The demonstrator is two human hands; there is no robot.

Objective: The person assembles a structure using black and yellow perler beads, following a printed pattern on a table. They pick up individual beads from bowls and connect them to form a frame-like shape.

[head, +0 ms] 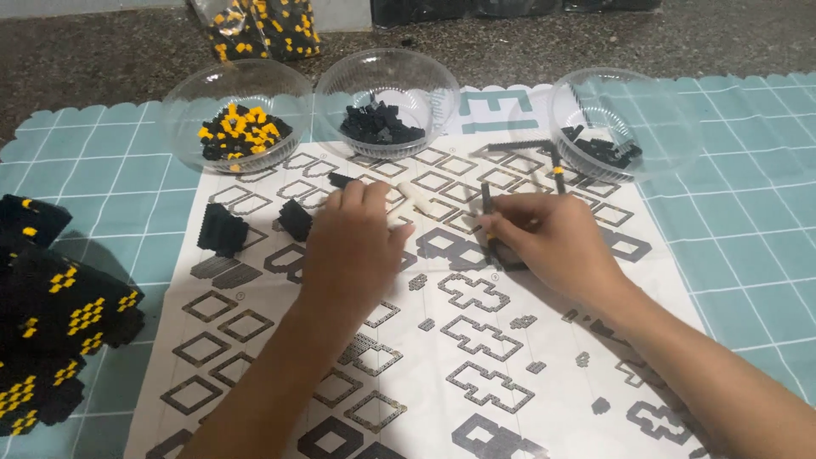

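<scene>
My left hand [353,242] rests palm down on a printed instruction sheet [442,365], fingers curled near a small black brick [340,180] and a white tool [421,202]; whether it holds anything I cannot tell. My right hand [548,234] pinches a thin black brick strip [488,212] standing upright on the sheet. Two small black brick assemblies [223,229] [295,218] lie left of my left hand.
Three transparent bowls stand at the back: one with black and yellow bricks [238,127], one with black bricks [382,123], one with few black pieces [608,144]. A large black and yellow brick build [51,314] sits at the left on a teal grid mat [748,246].
</scene>
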